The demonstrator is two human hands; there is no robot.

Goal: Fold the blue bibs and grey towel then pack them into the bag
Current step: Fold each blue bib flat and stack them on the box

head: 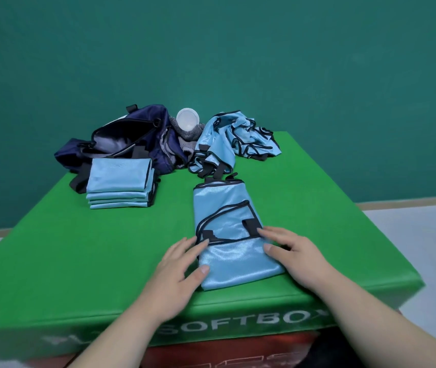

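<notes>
1. Head view: one bib (227, 205) lies flat on the counter (78, 248), close to the person, so it is easy to fold.
2. The left hand (174, 272) and right hand (294, 253) press its two sides, fingers straight, gripping nothing.
3. A stack (118, 176) of folded bibs waits beside the open bag (116, 136).

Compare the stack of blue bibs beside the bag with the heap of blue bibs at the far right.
The stack is folded into flat rectangles laid one on another; the heap is crumpled and loose. The stack shows black trim only at its sides; the heap's trim and straps loop out all over. The stack lies nearer than the heap. Both are shiny light blue cloth.
</notes>
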